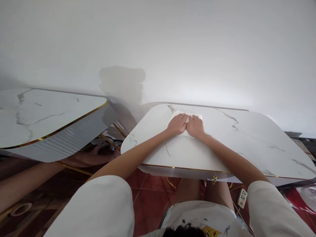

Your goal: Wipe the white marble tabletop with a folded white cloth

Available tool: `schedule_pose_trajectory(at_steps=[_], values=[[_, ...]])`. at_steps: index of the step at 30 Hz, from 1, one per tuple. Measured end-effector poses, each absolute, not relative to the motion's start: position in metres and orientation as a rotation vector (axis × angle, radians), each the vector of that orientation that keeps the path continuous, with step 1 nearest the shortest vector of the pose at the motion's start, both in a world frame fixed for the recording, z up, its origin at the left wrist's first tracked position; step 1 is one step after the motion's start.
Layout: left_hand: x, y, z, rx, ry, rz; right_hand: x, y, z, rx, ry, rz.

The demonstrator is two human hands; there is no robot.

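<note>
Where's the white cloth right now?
In the head view, the white cloth is under the left hand and right hand, left of centre on the marbled table, toward the far edge by the wall.

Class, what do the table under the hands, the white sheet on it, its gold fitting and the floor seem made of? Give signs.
Table: stone or marble-look laminate; smooth white, grey veins.
Sheet: cloth or paper, unclear which; matte, thin, pliable-looking.
Fitting: probably metal, perhaps plated plastic; shiny gold.
Floor: likely ceramic tile; red, slight sheen, straight pale joints.
</note>
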State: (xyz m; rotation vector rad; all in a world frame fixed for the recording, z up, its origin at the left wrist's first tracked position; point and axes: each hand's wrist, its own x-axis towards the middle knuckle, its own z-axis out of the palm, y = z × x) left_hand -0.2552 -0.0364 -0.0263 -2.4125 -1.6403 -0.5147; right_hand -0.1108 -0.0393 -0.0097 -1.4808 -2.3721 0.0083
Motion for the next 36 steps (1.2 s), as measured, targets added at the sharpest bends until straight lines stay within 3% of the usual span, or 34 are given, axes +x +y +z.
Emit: schedule_pose_trajectory(at_steps=[8, 24, 36], values=[[-0.272, -0.093, -0.031, -2.384, -1.579, -0.507, -0.124, -0.090, -0.011, -1.416, -2.395, 0.009], [-0.261, -0.184, -0.026, -2.246, -1.887, -0.351, -0.115, -0.162, -0.005, -1.280, -2.523, 0.065], [-0.202, -0.175, -0.018, -2.232, -1.948, -0.357, -0.064, -0.144, -0.005, -1.286, -2.557, 0.058]])
